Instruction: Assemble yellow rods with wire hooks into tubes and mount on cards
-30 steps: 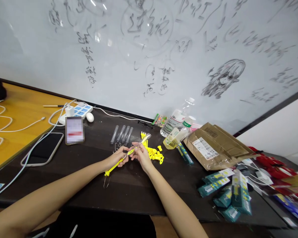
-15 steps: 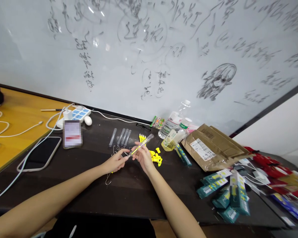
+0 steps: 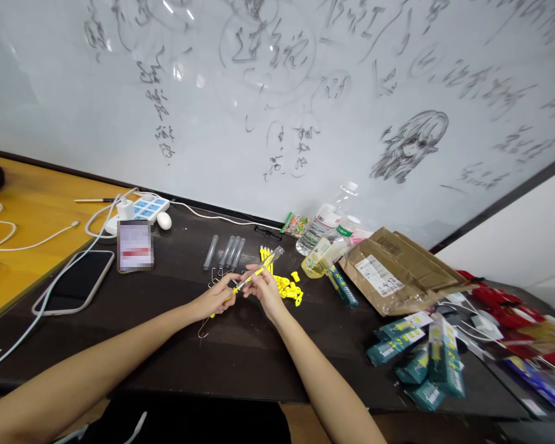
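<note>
Mid-frame, more yellow rod point(image 3: 236, 290) shows than a moment ago: our left hand point(image 3: 215, 301) pinches it, our right hand point(image 3: 266, 293) grips the clear tube point(image 3: 273, 256); they seem aligned, though partly hidden

The held tube point(image 3: 274, 253) is clear with yellow showing through, the loose parts point(image 3: 287, 288) bright yellow, the bench point(image 3: 259, 364) dark brown. Teal boxes point(image 3: 446, 361) carry yellow and white print; the carton point(image 3: 420, 259) is brown.
</note>
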The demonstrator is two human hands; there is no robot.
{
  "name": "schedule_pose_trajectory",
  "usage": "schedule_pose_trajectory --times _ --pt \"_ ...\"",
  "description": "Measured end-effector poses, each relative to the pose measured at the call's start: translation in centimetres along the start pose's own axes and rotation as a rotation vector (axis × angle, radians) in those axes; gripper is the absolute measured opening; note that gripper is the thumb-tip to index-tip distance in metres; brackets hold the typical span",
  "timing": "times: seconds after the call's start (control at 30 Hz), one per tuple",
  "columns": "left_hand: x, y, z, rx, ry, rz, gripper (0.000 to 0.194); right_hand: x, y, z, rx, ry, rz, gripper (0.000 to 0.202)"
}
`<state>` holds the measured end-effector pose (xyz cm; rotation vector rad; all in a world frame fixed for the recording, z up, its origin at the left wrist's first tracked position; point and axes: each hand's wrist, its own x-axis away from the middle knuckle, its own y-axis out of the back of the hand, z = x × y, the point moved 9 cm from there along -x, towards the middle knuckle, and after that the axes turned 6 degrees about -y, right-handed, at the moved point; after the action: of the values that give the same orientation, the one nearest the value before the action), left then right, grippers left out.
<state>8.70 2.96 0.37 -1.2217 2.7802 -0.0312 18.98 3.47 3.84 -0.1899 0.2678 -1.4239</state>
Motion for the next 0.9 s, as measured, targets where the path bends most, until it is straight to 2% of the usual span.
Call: schedule_pose_trajectory --times 0.17,0.3,0.53,0.63,0.8,0.9 --pt "0.0 -0.3 -0.6 -0.048 -0.110 0.037 0.053 -0.1 0.3 -0.2 0.003 -0.020 -0.016 0.027" --pt "0.1 -0.8 -0.9 -0.040 -0.122 0.069 0.060 -0.2 0.5 -0.5 -0.009 -0.050 -0.029 0.027" --pt "0.2 0.2 -2.1 -0.081 -0.147 -0.083 0.060 -0.2 0.3 -0.5 -0.021 -0.040 -0.020 0.027" --pt "0.2 0.3 -2.1 -0.060 -0.121 -0.094 0.059 -0.1 0.0 -0.6 -0.005 -0.042 -0.003 0.028" --pt "0.3 1.6 -1.3 -0.022 -0.037 -0.217 0.046 0.1 -0.7 -0.9 0.019 -0.059 0.042 0.029" --pt "0.3 1.7 -1.5 -0.021 -0.050 -0.222 0.044 0.2 -0.8 -0.7 0.025 -0.045 0.047 0.032"
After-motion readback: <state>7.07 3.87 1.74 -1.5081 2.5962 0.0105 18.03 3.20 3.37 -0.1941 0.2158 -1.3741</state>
